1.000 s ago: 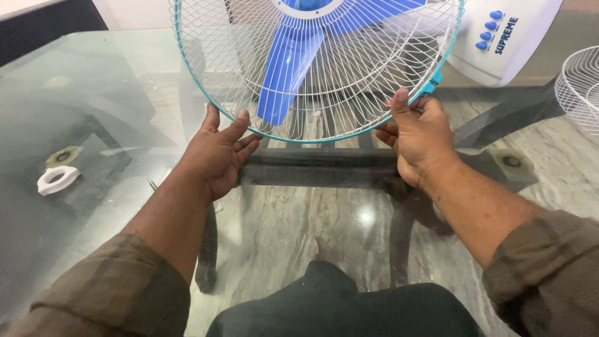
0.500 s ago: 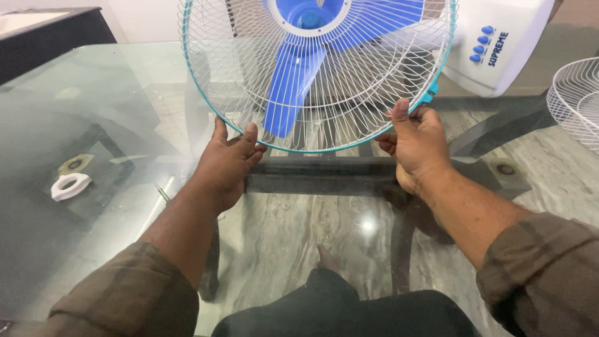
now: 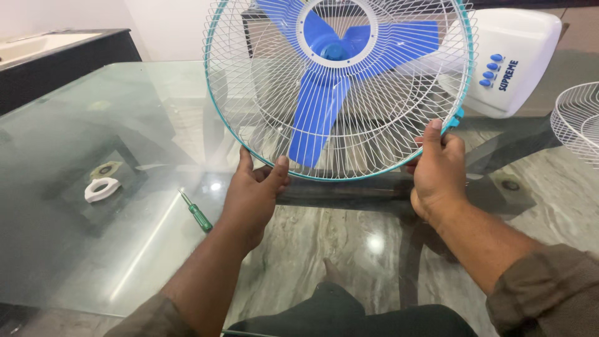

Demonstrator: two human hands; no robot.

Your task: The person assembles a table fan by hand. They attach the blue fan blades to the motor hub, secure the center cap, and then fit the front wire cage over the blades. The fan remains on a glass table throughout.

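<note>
We've got both hands on the fan guard [image 3: 340, 87] — a round white wire cage w/ a teal rim, standing upright near the middle of the glass tabletop [image 3: 93, 249], its lower edge just above the glass. Behind the wires sit the blue blades [image 3: 321, 115], three of them, round a blue hub.

Our left hand [image 3: 253, 196] grips the rim at bottom left: thumb over the front, fingers curled round behind, closed on the teal ring. Our right hand [image 3: 437, 171] holds the rim at lower right, thumb pressed up along the front edge, fingers wrapped behind — also closed on it. Just above that thumb there's a small teal clip [image 3: 458, 117] on the rim.

Behind the guard, to the right, is the white fan base [image 3: 524, 59] w/ a row of blue buttons. At the far right edge we see part of a second white wire guard [image 3: 577, 122], well apart from our hands.

Left of our left forearm a green-handled screwdriver [image 3: 196, 212] lies on the glass, near the wrist but not touching. Further left lies a white plastic ring nut [image 3: 102, 189], w/ a yellowish round pad beside it under the glass.
</note>
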